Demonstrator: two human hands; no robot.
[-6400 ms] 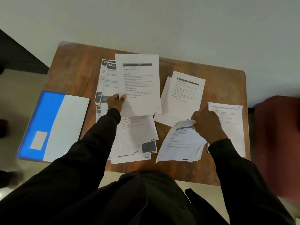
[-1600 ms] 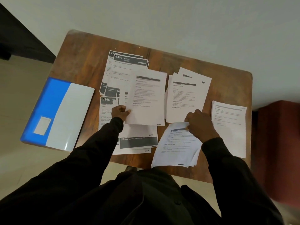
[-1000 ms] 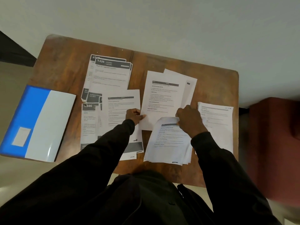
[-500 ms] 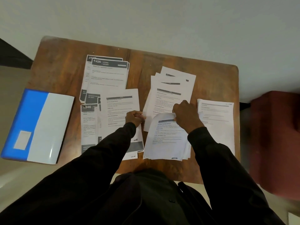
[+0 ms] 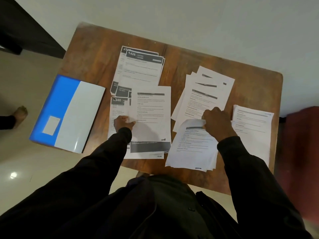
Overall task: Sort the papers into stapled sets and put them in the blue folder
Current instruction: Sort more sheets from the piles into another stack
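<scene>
The small brown wooden table stands against a pale wall on a light floor, and you look straight down on it. The only container is the blue folder at 9 o'clock. It lies closed, hanging over the table's left edge, with a white label on its blue half. You cannot see what is in it, and no paper lies on it.

The papers are all on the table:
- At 11 o'clock, a dark-headed pile marked 1426.
- At 1 o'clock, a fanned pile.
- At 3 o'clock, a sheet at the right edge.
- At 5 o'clock, a near stack.
- Left of centre, a text sheet lying over other dark-banded pages.

Your left hand has its fingers curled and pinches the left edge of the text sheet, which crumples a little at the grip. Your right hand is also curled. It pinches the far edge of the near stack's top page, which is bent up off the stack.

Half a second ago your left hand sat at that text sheet's right edge, and now it grips the left one. Over the last six seconds the fanned pile has gained pages. The sheet you then held up in your left hand is no longer raised. The folder remains closed at 9 o'clock, and your right hand stays on the near stack.
</scene>
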